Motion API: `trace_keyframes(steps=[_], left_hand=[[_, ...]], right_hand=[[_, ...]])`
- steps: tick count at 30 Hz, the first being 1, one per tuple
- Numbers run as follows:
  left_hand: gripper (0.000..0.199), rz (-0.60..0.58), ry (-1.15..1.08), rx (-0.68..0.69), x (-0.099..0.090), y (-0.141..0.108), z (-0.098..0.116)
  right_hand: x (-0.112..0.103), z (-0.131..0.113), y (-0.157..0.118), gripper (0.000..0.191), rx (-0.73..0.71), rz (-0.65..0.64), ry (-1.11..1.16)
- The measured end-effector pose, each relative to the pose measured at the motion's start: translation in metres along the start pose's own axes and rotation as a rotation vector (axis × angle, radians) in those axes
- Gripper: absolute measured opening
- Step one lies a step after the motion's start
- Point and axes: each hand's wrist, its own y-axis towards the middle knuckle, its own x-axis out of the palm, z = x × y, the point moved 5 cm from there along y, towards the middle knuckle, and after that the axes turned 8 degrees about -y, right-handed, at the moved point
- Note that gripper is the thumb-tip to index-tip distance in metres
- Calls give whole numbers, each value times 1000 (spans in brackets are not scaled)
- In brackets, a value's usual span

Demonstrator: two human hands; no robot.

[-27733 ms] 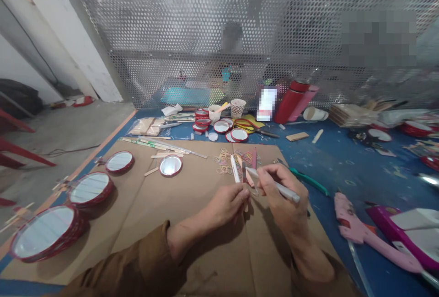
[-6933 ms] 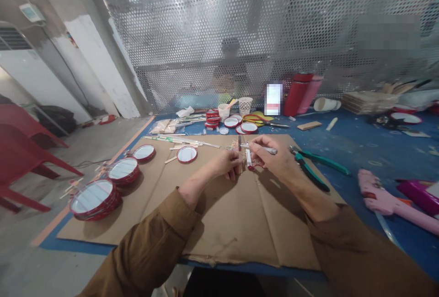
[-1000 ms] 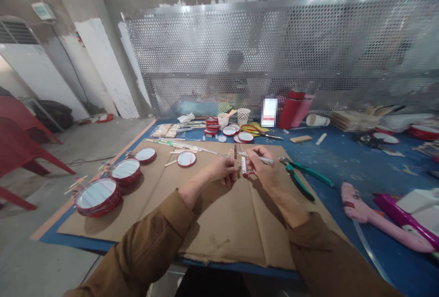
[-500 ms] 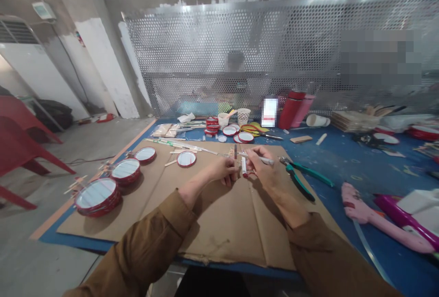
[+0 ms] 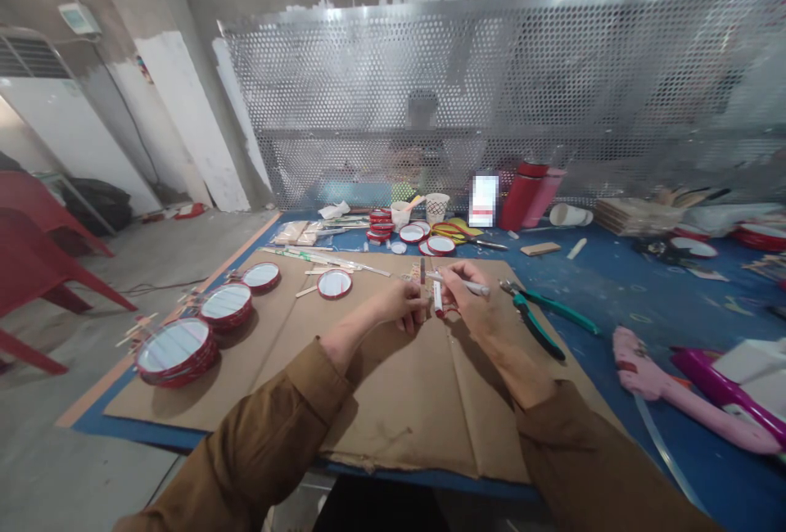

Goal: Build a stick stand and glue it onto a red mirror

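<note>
Little altered from a moment ago, I hold a strip pinched in my left hand, a pen gripped in my right hand, work steady.

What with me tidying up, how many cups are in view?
3: a white cup with a stick, the patterned cup beside it, and a cup lying sideways right of the pink bottle.

Narrow flat stick pinched in left fingers, dark end protruding beyond them; slim pale-grey pen, slanted in right fingers; white red-ended marker between
</note>
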Motion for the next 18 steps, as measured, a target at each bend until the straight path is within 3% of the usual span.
trace_keyframes(steps=[8,18], left_hand=[[22,-2,27,5,0,0,-1],[18,-2,6,-14,1,-1,2]], right_hand=[[-5,-18,-5,29,-33,3,-237],[-2,-5,0,31,-24,-2,-159]])
